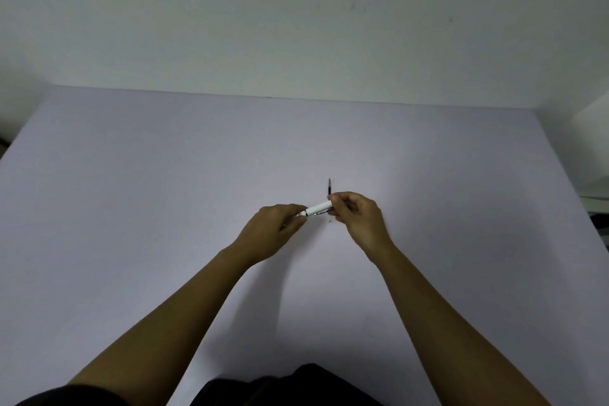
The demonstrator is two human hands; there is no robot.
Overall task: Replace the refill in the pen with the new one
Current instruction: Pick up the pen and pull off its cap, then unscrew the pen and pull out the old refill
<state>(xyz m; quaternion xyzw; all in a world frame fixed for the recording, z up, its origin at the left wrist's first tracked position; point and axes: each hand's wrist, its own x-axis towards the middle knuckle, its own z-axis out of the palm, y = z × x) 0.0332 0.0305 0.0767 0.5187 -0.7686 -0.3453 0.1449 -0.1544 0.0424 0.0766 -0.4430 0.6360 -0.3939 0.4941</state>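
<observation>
A white pen (319,208) with a dark band and a metal clip is held level above the table, between both hands. My left hand (278,226) is closed around its left end, which the fingers hide. My right hand (356,212) pinches its right end. A thin dark refill (329,187) lies on the table just behind the right hand, pointing away from me; its near end is hidden by the fingers and the pen.
The pale lilac table (164,208) spreads wide on all sides, ending at a white wall at the back. A white object (593,142) stands off the table's right edge.
</observation>
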